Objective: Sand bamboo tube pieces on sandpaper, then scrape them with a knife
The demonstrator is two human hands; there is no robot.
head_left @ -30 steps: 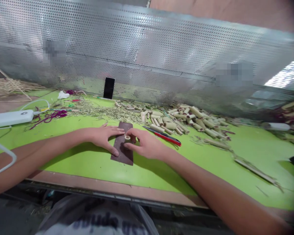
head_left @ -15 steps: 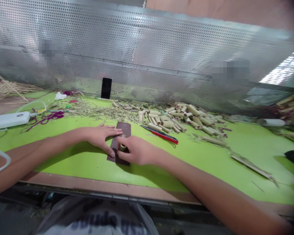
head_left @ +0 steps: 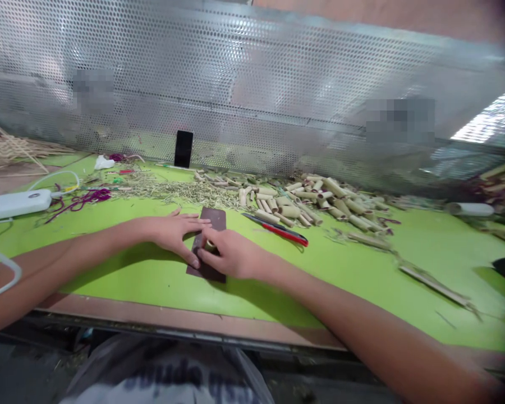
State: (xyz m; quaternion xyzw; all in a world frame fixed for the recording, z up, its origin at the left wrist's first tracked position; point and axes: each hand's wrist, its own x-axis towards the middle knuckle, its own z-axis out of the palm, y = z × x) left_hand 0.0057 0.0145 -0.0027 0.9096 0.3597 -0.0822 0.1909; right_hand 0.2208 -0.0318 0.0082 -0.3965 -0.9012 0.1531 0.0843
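While my left hand (head_left: pixel 172 238) lies flat with its fingers spread, tips resting on the left edge of 1 dark brown sheet (head_left: pixel 214 219), my right hand (head_left: pixel 231 253) curls round 1 short bamboo tube (head_left: pixel 211 244), pinching it btwn thumb and fingers. The tube stands on the sheet approx mid-way along, open end up, though my fingers hide most of it, so I can't say if it's dead upright. The sheet looks like sandpaper, but that's hard to tell from here. It lies on the green table (head_left: pixel 353 269), nearer the wooden front edge (head_left: pixel 185 321) than the back.

Just right of the sheet's top corner is 1 red-and-black utility knife (head_left: pixel 275 233). Behind that sits 1 big heap of cut bamboo tubes (head_left: pixel 303 206), too many to count, w/ 1 strip of shavings (head_left: pixel 172 192) running left of it. At the back, 1 black phone (head_left: pixel 183 148) stands against the perforated metal sheet (head_left: pixel 235 84). Far left are 1 white power bank (head_left: pixel 14 205) and 1 tangle of purple cord (head_left: pixel 84 197).

The lettering on my shirt (head_left: pixel 168 379) is upside down and too blurred to read.
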